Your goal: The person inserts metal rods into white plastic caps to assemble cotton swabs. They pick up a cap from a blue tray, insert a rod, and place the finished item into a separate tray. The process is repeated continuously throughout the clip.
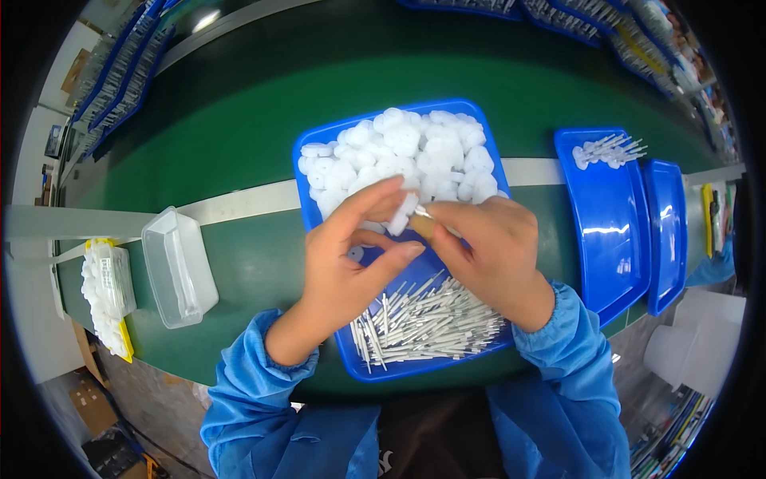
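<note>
Centrally above blue tray (319,144): left hand (347,259) pinching white disc (401,217), right hand (491,251) pinching thin metal pin (422,211) against it. Disc heap (399,156) at tray's far end, pin pile (427,323) at near edge.

Green bench (239,104) w/ white strip (239,203); ceiling light (206,20) prob. reflected.

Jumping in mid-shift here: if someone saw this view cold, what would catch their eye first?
Probably the blue tray at centre, heaped with white round parts at its far end and thin white pins at its near end. Just above it, the left hand and right hand meet, pinching one white piece between the fingertips. To the right, a second blue tray holds a few assembled pieces.
</note>
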The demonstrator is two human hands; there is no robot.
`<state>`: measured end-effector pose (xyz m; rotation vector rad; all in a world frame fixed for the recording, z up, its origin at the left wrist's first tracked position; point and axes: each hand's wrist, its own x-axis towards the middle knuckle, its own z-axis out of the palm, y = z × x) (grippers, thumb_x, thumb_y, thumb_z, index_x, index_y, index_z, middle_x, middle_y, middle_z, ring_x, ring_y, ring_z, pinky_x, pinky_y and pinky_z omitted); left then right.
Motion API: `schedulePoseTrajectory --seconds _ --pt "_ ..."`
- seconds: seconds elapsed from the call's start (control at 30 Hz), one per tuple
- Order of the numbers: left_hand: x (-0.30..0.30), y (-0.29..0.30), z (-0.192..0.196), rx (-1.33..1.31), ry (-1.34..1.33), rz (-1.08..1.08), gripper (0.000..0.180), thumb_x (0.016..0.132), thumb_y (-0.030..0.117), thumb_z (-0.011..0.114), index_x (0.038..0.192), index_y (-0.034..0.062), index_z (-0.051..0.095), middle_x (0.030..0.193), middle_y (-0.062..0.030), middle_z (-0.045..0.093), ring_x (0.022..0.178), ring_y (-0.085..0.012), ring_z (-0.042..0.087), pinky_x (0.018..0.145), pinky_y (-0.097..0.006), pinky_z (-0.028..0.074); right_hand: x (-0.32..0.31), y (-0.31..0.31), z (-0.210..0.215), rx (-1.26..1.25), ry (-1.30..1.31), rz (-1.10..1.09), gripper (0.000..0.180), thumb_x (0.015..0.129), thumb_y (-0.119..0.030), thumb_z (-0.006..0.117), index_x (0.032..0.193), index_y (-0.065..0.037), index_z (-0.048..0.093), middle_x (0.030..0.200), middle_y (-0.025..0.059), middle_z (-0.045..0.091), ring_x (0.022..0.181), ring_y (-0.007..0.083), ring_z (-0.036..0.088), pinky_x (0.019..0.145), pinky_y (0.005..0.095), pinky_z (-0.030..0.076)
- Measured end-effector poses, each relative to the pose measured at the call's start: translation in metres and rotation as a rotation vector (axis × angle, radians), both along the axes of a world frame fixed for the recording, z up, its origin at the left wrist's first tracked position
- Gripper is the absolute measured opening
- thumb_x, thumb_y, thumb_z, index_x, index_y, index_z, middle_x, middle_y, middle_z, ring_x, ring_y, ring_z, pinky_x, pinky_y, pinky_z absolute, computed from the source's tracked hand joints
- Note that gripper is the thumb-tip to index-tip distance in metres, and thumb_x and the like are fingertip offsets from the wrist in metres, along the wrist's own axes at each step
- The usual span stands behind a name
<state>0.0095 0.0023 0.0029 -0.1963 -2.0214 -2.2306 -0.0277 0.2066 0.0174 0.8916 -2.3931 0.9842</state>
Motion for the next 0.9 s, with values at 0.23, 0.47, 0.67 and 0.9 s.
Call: schedulePoseTrajectory --seconds 0.23,0.47,0.67,0.9 --pt "-0.005 -0.013 -0.012 -0.172 0.204 -0.089 0.055 0.085 -0.003 0.093 0.137 0.0031 0.077 0.128 -0.0141 0.074 0.109 -0.0198 0.074 0.080 -0.028 0.066 0.008 0.013 0.007 -0.019 0.056 0.034 0.044 0.077 -0.011 0.088 0.121 -0.014 0.082 0.106 0.0048 0.079 0.092 0.0235 0.075 0.076 0.0399 0.054" --pt "-0.004 -0.012 -0.009 -0.243 0.195 -0.118 0.061 0.083 -0.003 0.093 0.141 0.0053 0.075 0.130 -0.0127 0.075 0.108 -0.0192 0.075 0.079 -0.028 0.065 0.013 0.017 0.005 0.121 0.132 0.087 0.057 0.073 -0.002 0.083 0.129 -0.015 0.081 0.115 0.0034 0.075 0.097 0.0236 0.072 0.082 0.0388 0.053" --pt "-0.001 -0.007 -0.013 -0.118 0.108 -0.149 0.063 0.085 -0.003 0.092 0.145 0.0061 0.073 0.136 -0.0133 0.076 0.110 -0.0200 0.076 0.080 -0.028 0.064 0.011 0.019 0.005 0.034 -0.027 0.102 0.060 0.073 0.005 0.077 0.129 -0.015 0.080 0.119 0.0059 0.074 0.100 0.0259 0.071 0.083 0.0400 0.054" --pt "-0.010 -0.018 -0.008 -0.199 0.205 -0.256 0.046 0.094 -0.002 0.084 0.138 0.0035 0.076 0.136 -0.0151 0.076 0.114 -0.0216 0.076 0.082 -0.030 0.064 0.022 0.034 0.006 0.051 -0.031 0.171 0.051 0.070 0.002 0.076 0.118 -0.015 0.084 0.120 0.0066 0.076 0.103 0.0273 0.072 0.086 0.0419 0.054"
